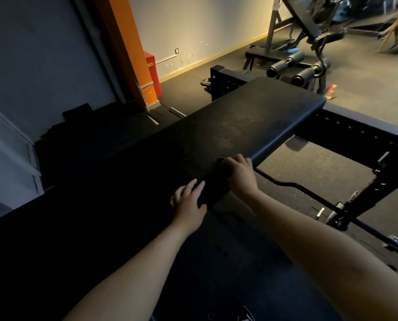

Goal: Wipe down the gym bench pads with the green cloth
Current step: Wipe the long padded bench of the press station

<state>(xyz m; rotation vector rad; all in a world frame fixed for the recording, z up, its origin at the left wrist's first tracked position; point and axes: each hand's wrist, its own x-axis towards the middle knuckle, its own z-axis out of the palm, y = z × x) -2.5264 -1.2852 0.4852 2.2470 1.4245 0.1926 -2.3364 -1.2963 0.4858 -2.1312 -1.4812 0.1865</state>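
A long black bench pad (246, 121) runs away from me toward the upper right, with a dull, smeared patch in its middle. At its near end lies a cloth (213, 186) that looks dark in the dim light; its green colour cannot be made out. My right hand (239, 176) has its fingers curled over the cloth's far part at the pad's right edge. Beside the cloth's near left side, my left hand (188, 203) lies with its fingers straight, the fingertips touching the cloth.
A black steel frame (367, 144) and a curved barbell (293, 185) sit to the right of the pad. Another bench with roller pads (293, 66) stands at the back. A small bottle (331, 91) is on the floor. An orange pillar (128, 49) rises at the left.
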